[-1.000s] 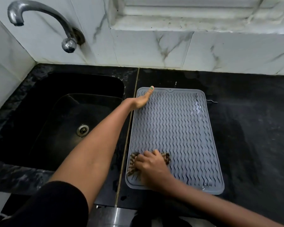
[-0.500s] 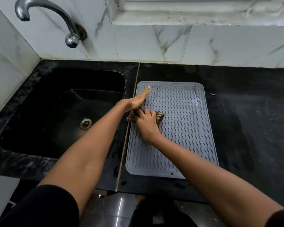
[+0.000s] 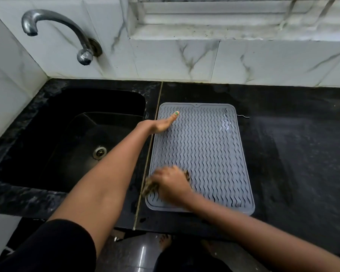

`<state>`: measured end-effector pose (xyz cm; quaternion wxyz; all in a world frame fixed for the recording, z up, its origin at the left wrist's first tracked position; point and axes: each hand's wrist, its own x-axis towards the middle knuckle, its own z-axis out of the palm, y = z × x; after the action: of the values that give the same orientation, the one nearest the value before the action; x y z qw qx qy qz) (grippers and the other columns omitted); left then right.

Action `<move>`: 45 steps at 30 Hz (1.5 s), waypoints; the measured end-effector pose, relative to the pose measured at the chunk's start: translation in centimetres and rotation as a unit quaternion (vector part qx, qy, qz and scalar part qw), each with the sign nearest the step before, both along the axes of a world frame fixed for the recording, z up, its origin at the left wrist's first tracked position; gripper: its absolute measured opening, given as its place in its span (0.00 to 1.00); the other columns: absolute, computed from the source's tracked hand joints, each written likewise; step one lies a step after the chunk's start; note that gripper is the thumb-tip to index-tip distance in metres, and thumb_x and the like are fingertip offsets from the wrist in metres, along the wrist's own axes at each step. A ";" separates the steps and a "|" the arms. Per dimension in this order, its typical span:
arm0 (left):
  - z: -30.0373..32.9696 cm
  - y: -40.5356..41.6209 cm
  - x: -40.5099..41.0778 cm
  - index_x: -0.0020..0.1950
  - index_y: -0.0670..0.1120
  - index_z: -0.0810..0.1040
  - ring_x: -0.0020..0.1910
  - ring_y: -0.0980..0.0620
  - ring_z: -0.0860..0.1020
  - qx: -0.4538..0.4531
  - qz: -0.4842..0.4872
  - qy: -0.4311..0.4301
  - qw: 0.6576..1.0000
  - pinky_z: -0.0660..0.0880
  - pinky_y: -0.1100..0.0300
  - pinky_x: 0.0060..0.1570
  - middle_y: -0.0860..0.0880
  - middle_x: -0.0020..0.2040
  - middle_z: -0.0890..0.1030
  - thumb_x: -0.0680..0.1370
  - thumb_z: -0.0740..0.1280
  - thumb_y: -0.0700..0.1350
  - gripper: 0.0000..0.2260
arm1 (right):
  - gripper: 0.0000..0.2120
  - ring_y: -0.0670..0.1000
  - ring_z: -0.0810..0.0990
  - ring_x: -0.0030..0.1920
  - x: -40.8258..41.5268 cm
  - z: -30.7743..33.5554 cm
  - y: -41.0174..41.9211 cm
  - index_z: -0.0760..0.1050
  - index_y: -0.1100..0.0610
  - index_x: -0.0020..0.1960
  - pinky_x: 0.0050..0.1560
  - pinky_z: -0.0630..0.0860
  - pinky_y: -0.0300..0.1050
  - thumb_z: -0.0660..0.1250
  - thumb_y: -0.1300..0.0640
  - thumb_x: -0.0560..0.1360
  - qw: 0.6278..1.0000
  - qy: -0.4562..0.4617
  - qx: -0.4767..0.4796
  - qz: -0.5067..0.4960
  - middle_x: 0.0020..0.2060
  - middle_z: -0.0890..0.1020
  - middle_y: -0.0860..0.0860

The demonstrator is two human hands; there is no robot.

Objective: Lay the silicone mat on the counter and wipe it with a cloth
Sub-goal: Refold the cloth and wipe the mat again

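Observation:
A grey silicone mat with wavy ridges lies flat on the black counter, just right of the sink. My left hand rests flat and open on the mat's far left edge, thumb pointing away from me. My right hand is blurred near the mat's near left corner, pressing a brown striped cloth onto it. Most of the cloth is hidden under that hand; a bit sticks out at the left.
A black sink with a metal drain lies to the left, under a curved metal tap. White marble tiles form the back wall. A thin wire-like bit lies by the mat's far right corner. The counter's front edge is close to me.
My right hand with the cloth has slid from beside the left hand back toward me, to the mat's near left corner. The left hand stays on the far left edge.

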<state>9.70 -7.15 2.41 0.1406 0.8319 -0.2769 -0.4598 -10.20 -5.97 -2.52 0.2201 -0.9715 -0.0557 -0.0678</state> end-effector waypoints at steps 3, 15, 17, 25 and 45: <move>0.7 0.4 0.1 0.78 0.48 0.54 0.78 0.47 0.48 0.031 0.014 0.011 0.999 0.40 0.39 0.74 0.49 0.79 0.55 0.71 0.36 0.74 0.44 | 0.14 0.51 0.74 0.56 4.1 1.0 -3.9 0.77 0.53 0.59 0.57 0.69 0.50 0.58 0.59 0.77 0.994 -0.028 -0.056 -0.093 0.57 0.79 0.50; -0.9 0.6 -1.6 0.78 0.52 0.45 0.78 0.46 0.45 0.005 0.039 0.023 0.999 0.41 0.40 0.73 0.50 0.80 0.48 0.75 0.36 0.71 0.37 | 0.09 0.53 0.75 0.39 -4.2 -2.0 0.4 0.79 0.57 0.42 0.38 0.69 0.47 0.61 0.60 0.69 0.995 -0.066 -0.078 0.006 0.42 0.79 0.53; -1.1 0.5 -1.8 0.79 0.53 0.44 0.78 0.46 0.43 0.010 0.019 0.013 1.000 0.41 0.41 0.74 0.50 0.79 0.44 0.77 0.39 0.69 0.34 | 0.10 0.53 0.75 0.38 -5.7 -2.1 1.4 0.79 0.57 0.39 0.36 0.69 0.47 0.59 0.61 0.67 0.996 -0.054 -0.058 0.032 0.39 0.79 0.52; -2.5 0.8 -2.7 0.79 0.48 0.45 0.78 0.49 0.40 -0.029 0.005 -0.034 0.999 0.41 0.46 0.75 0.49 0.79 0.40 0.81 0.45 0.63 0.31 | 0.10 0.49 0.81 0.43 -3.0 1.0 -3.5 0.81 0.54 0.48 0.48 0.75 0.46 0.62 0.61 0.73 0.992 -0.072 0.054 -0.094 0.44 0.84 0.49; -5.6 -3.3 -10.3 0.77 0.45 0.55 0.76 0.47 0.57 -0.172 0.018 -0.366 0.914 0.47 0.48 0.75 0.45 0.77 0.59 0.82 0.53 0.54 0.26 | 0.20 0.47 0.79 0.51 -4.0 4.9 -13.5 0.79 0.47 0.51 0.53 0.78 0.46 0.60 0.70 0.72 0.898 -0.127 0.264 -0.328 0.50 0.79 0.46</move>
<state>-0.65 -10.47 -3.16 0.1791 0.9097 -0.3688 -0.0658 -14.24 -19.52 2.41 0.4248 -0.8239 0.2591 -0.2711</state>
